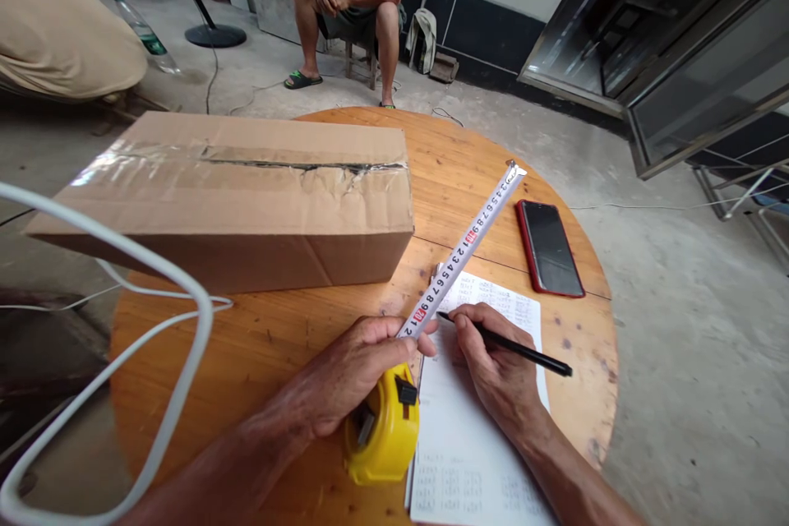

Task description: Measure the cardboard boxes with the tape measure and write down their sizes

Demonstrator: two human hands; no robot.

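My left hand grips the white blade of a yellow tape measure between thumb and fingers, just above the case. The pulled-out blade slants up and right, its hooked end near the table's far right side. In my right hand a black pen is pinched, its tip close to the blade's edge. Beneath that hand lies a pad of white paper bearing rows of handwriting. Left of the blade, a taped cardboard box rests on the round wooden table; its top seam is torn.
A phone in a red case lies at the table's right. A white cable loops across the left foreground. Beyond the table, a seated person clasps their hands. A plastic bottle and a round black stand base are behind, left.
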